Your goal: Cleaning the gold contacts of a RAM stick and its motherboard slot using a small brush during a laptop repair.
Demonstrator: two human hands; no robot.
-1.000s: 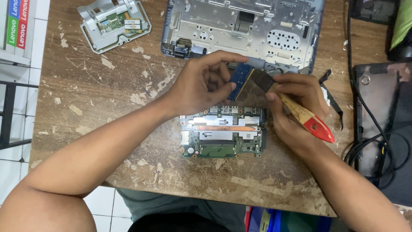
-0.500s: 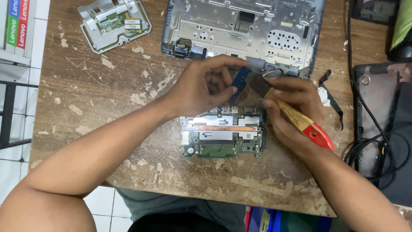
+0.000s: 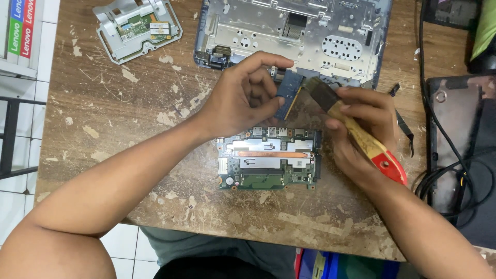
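Worn wooden table (image 3: 103, 129), paint-flecked, over white floor tiles. Left hand (image 3: 243, 98): fingers pinched on a small blue memory module (image 3: 288, 93), held on edge above the table. Right hand (image 3: 364, 134): fingers clenched around a wooden-handled brush (image 3: 356, 132) with red end, bristles touching the module. Green motherboard (image 3: 268, 160) lies just below both hands. Grey laptop chassis (image 3: 294, 31) at far edge; touchpad bracket (image 3: 137, 28) far left.

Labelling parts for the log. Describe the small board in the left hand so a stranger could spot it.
Start at the worn wooden table, above the green motherboard. The left hand pinches a small blue board, with a brush against it. It alone is held off the table, on edge.
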